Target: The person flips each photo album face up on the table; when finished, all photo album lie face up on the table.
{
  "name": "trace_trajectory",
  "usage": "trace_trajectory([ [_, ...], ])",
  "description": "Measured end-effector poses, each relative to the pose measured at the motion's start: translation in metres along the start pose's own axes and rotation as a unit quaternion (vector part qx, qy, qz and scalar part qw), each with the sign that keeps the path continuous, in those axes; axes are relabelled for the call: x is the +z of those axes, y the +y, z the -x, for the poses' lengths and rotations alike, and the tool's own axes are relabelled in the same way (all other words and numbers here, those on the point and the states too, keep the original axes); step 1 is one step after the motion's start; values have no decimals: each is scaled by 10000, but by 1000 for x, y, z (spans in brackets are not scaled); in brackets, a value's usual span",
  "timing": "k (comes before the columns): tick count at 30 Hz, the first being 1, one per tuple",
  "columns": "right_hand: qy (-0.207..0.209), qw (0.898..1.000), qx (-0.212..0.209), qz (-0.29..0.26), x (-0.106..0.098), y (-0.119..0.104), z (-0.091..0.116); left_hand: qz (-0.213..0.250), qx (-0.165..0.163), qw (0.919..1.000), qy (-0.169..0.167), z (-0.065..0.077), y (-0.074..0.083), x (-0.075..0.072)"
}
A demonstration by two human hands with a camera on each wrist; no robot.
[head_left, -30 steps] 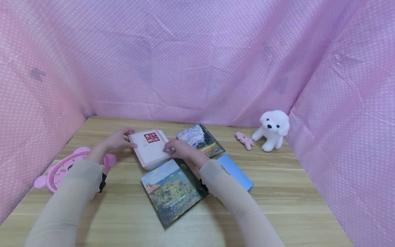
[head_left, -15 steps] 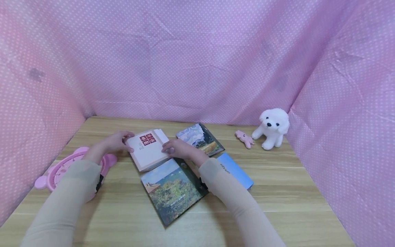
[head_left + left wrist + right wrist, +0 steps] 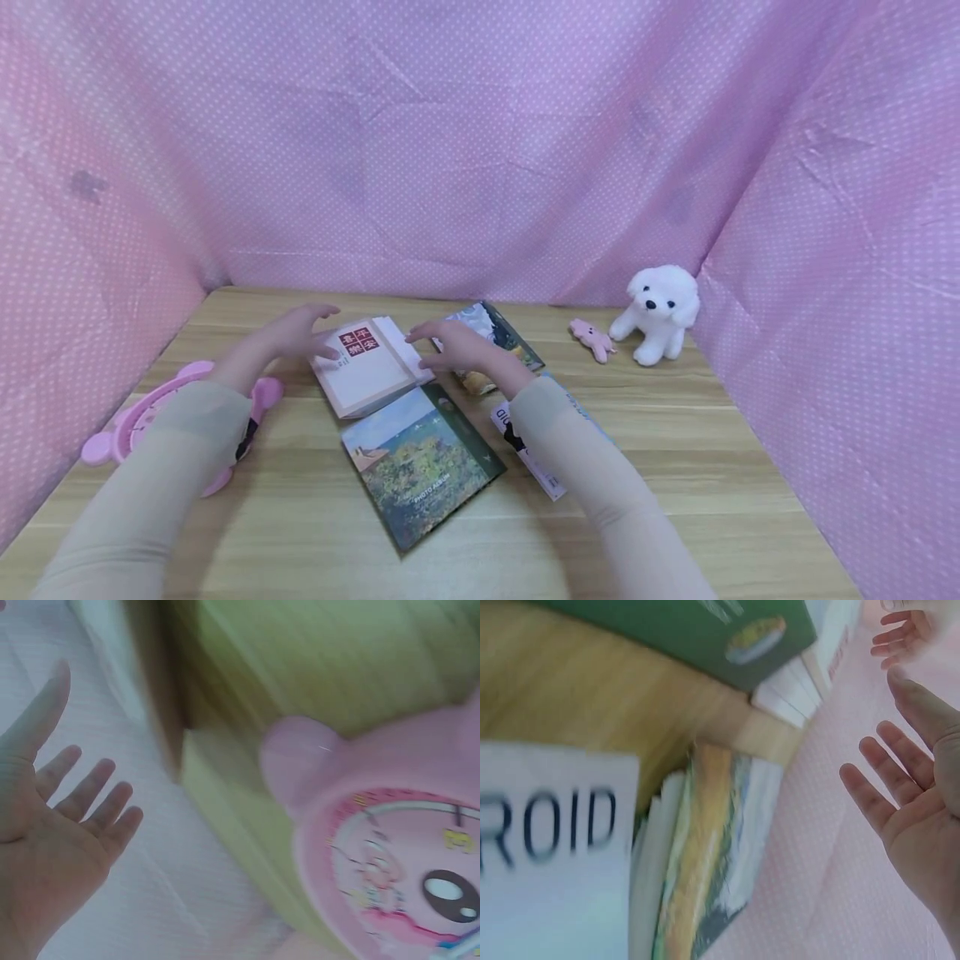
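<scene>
we see loosely spread fingers on the left hand [image 3: 296, 332] and right hand [image 3: 467, 348], gripping nothing, perhaps so the white book [image 3: 366, 379] can lie free between them. it sits just beside the painted photo album [image 3: 422, 467] on the table [image 3: 675, 492].

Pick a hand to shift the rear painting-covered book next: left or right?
Right, I'd say. The right hand holds nothing and overlaps the rear painting-covered book in the head view. The left hand is free too, but at the left edge of the white red-stamped book; it would likely reach across.
</scene>
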State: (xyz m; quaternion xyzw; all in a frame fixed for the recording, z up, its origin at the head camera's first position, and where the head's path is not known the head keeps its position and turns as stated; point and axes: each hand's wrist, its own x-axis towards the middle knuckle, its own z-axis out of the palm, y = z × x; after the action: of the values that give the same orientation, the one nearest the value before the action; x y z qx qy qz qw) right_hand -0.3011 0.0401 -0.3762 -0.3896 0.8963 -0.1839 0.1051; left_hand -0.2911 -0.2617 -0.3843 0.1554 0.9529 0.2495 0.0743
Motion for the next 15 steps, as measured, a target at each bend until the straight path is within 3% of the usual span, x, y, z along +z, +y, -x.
trace_trajectory([
  [9,279,9991,-246,-184,-25,20,27,-524,123,9984,153,-15,41,0],
  [15,496,9984,-210,-171,-37,34,45,-786,3,9963,333,-26,73,8],
])
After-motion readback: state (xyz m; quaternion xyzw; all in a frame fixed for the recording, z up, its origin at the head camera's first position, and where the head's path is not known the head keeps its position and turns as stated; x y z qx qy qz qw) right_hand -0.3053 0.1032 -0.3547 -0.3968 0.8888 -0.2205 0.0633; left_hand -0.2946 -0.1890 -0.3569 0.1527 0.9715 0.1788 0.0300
